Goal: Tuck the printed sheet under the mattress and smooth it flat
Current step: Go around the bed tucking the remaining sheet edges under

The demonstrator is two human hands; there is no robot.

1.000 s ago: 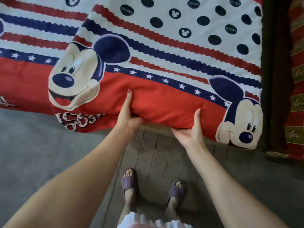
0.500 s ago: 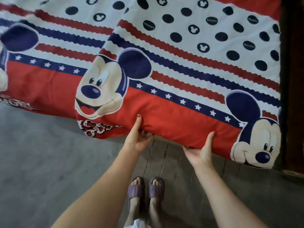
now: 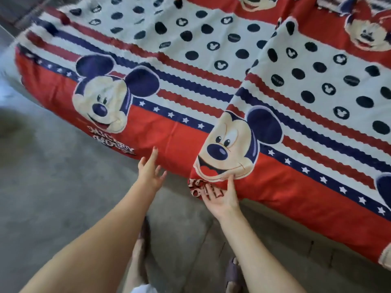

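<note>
The printed sheet (image 3: pixel 190 144) is red, white and navy, with cartoon mouse faces, stars and dark dots, and it covers the mattress, which is hidden beneath it. A fold in the cloth runs diagonally down to a hanging corner with lettering (image 3: pixel 196 187). My left hand (image 3: pixel 150 172) is open with fingers spread, its fingertip at the red side edge. My right hand (image 3: pixel 222 197) is palm up against the hanging corner, thumb lying on the mouse-face print, fingers straight.
Grey concrete floor (image 3: pixel 63 197) lies to the left and below. A low grey base (image 3: pixel 296 240) runs under the mattress edge. My feet in purple slippers (image 3: pixel 232 273) stand close to it.
Both hands have let go of the lifted mattress edge and moved left along the bed. The edge lies lower, and a folded corner of the sheet has come into view.
</note>
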